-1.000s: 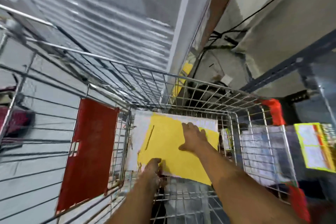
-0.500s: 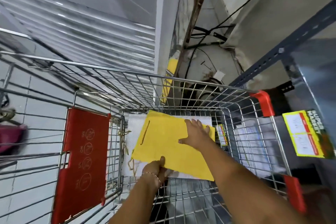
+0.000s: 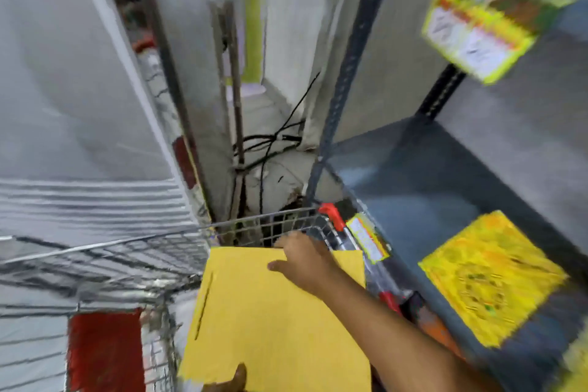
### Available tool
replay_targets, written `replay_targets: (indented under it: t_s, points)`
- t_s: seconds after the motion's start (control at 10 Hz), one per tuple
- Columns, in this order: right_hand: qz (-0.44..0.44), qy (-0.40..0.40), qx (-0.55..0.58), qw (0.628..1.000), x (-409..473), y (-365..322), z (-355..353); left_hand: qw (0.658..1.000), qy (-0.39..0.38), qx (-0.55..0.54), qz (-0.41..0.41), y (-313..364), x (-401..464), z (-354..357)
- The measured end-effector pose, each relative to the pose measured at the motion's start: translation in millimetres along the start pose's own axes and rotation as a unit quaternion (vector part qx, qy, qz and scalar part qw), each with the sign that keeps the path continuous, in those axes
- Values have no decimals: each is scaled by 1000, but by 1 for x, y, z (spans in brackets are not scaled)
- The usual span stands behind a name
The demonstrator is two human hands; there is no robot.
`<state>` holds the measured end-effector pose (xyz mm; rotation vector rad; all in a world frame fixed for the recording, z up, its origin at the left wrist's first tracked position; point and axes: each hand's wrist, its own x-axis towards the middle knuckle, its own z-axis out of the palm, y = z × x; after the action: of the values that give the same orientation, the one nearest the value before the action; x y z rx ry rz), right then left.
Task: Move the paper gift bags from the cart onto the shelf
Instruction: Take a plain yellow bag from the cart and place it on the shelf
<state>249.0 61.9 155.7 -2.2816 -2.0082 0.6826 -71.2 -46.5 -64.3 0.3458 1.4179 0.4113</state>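
A flat yellow paper gift bag [image 3: 270, 321] is held up above the wire cart [image 3: 133, 251]. My right hand [image 3: 305, 261] grips its far edge, fingers over the top. Only the thumb of my left hand [image 3: 234, 382] shows, pinching the bag's near edge at the bottom of the frame. On the grey metal shelf [image 3: 413, 175] to the right lies a patterned yellow gift bag [image 3: 486, 274]. The picture is blurred by motion.
The shelf's dark upright post [image 3: 346, 73] stands just beyond the cart's red corner [image 3: 332, 215]. A yellow price label [image 3: 367, 237] sticks to the shelf edge; a yellow boxed item [image 3: 477, 25] sits higher up. Black cables [image 3: 270, 143] hang behind the cart. A red cart flap [image 3: 105, 350] is lower left.
Both hands have lifted the yellow bag out of the cart basket, up and toward me. The view has swung up and right, bringing the shelf and the patterned bag into sight.
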Motion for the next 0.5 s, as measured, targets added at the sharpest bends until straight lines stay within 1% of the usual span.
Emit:
replay_targets:
  t_s: [0.1, 0.2, 0.3, 0.4, 0.5]
  points:
    - [29, 118, 112, 986, -67, 9, -58, 994, -83, -42, 62, 69, -89, 49]
    - [70, 223, 266, 935, -152, 33, -105, 981, -153, -42, 110, 110, -195, 117]
    - [90, 310, 356, 877, -251, 49, -135, 954, -205, 35, 218, 131, -296, 162]
    - [101, 381, 437, 809, -336, 52, -150, 907, -280, 100, 297, 153, -367, 218]
    - [105, 470, 478, 735, -410, 51, -161, 870, -332, 124, 342, 157, -432, 254]
